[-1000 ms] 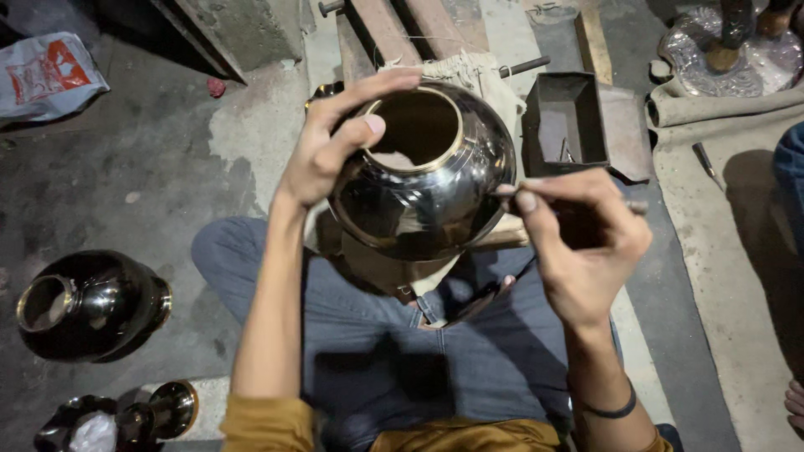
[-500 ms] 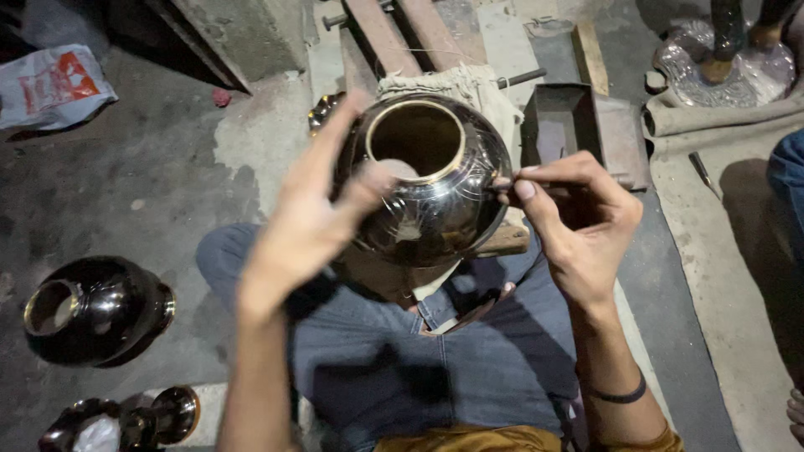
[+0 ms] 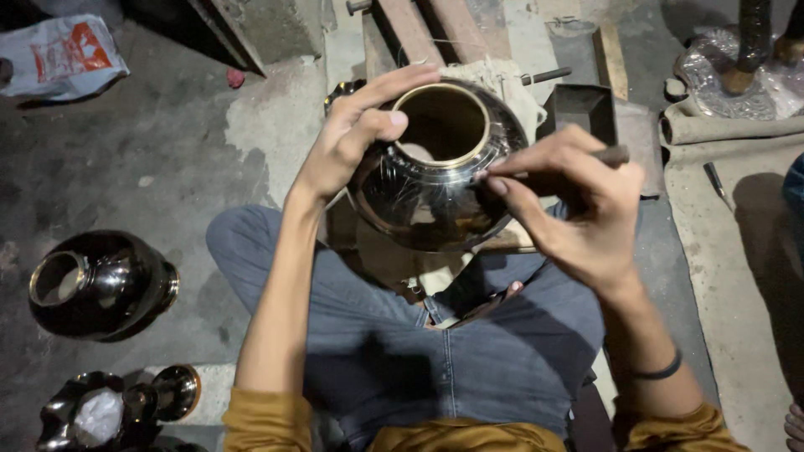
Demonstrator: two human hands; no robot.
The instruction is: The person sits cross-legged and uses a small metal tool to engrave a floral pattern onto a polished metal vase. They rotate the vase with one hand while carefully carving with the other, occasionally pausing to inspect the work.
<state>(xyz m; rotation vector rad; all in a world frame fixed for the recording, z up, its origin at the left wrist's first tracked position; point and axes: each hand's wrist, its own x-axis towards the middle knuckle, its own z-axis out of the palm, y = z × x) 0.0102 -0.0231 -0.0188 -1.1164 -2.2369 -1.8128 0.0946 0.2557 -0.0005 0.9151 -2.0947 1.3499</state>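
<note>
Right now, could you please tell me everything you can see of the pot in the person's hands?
The pot is round, dark and glossy, apparently polished metal, with a brass-coloured rim around its open mouth. It is tilted towards the camera over the lap. The left hand steadies it at the rim; the right hand presses a thin tool to its shoulder.

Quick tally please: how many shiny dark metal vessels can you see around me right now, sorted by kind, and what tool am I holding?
Round pots: 2, one in the left hand at, one lying on the floor.
Fluted vases: 1, bottom left.
Small goblet-like pieces: 1.
Thin engraving tools: 1, in the right hand.
Total: 5.
</note>
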